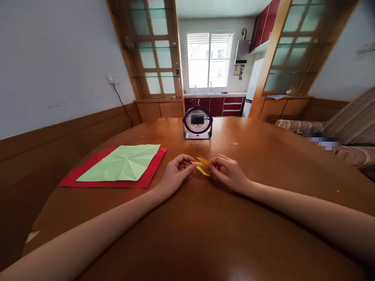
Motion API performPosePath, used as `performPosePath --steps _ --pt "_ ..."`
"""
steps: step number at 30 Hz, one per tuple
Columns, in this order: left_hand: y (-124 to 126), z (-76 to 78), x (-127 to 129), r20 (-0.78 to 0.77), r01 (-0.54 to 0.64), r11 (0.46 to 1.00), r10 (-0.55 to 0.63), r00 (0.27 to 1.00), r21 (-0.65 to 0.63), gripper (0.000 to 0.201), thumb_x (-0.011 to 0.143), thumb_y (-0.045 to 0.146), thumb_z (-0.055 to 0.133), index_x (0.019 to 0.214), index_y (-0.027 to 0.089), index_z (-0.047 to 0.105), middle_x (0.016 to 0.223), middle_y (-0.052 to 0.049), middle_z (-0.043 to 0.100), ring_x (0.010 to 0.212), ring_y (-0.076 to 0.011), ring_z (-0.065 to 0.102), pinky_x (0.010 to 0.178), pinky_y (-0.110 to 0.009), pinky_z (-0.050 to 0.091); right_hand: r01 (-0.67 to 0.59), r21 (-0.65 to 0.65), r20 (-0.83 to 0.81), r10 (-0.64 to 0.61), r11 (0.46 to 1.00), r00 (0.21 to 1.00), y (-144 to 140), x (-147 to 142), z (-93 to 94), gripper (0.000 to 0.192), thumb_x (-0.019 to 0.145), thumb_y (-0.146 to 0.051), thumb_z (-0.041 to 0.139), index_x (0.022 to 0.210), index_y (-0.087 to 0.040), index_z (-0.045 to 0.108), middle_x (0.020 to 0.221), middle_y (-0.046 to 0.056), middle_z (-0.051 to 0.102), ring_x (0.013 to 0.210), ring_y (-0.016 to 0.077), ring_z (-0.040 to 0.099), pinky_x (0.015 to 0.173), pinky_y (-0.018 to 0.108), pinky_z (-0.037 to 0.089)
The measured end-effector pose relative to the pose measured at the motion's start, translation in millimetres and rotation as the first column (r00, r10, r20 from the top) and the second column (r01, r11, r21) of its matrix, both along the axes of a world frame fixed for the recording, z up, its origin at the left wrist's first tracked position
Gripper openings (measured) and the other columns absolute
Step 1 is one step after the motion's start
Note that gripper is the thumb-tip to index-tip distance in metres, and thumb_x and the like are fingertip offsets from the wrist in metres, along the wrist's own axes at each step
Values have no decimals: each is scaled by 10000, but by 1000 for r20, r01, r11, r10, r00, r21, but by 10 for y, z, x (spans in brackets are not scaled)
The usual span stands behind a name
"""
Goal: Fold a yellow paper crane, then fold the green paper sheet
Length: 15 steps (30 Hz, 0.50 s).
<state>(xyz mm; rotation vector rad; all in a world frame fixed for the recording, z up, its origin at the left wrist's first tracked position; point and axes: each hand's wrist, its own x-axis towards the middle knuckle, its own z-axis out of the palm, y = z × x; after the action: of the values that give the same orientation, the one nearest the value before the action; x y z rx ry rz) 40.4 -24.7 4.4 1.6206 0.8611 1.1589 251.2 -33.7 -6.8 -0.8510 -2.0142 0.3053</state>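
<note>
A small folded piece of yellow paper (pixel 202 166) lies between my two hands, just above the wooden table (pixel 205 226). My left hand (pixel 175 175) pinches its left end with thumb and fingertips. My right hand (pixel 228 171) grips its right end, fingers curled over the folds. Part of the paper is hidden behind my fingers. Both forearms stretch across the table toward the middle.
A creased light green paper sheet (pixel 124 162) lies on a larger red sheet (pixel 88 177) at the left of the table. A small purple desk fan (pixel 197 123) stands behind my hands. A sofa (pixel 348 132) is at the right.
</note>
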Motion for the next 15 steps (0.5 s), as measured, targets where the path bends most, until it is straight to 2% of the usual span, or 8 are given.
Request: performPosePath --steps 5,8,11,15 --pt "-45 18 36 86 -16 997 23 996 -80 293 748 367 710 883 163 549 686 11 613 605 -108 577 570 -217 462 51 -36 -59 -53 998 997 9 -1 -6 95 883 -235 529 868 -179 603 794 27 584 688 125 551 579 232 441" --pt "-41 21 35 99 -52 995 60 993 -87 288 732 352 717 868 157 554 650 17 608 567 -98 566 541 -202 450 60 -139 -133 -79 988 988 28 -3 -21 101 859 -262 545 837 -179 597 770 19 588 680 127 554 573 234 443" --pt "-13 9 19 132 -84 991 98 986 -108 288 715 343 724 857 155 559 640 17 611 553 -96 564 530 -199 451 6 -278 -247 -77 961 966 61 -2 -36 107 824 -280 566 834 -178 597 782 18 608 689 134 565 601 251 456" --pt "27 -10 -3 178 -113 982 140 974 -154 287 699 328 734 847 159 556 623 23 604 535 -96 557 515 -202 455 -106 -378 -404 -61 920 913 109 10 -24 106 777 -280 591 805 -178 595 793 10 622 676 126 563 616 258 456"
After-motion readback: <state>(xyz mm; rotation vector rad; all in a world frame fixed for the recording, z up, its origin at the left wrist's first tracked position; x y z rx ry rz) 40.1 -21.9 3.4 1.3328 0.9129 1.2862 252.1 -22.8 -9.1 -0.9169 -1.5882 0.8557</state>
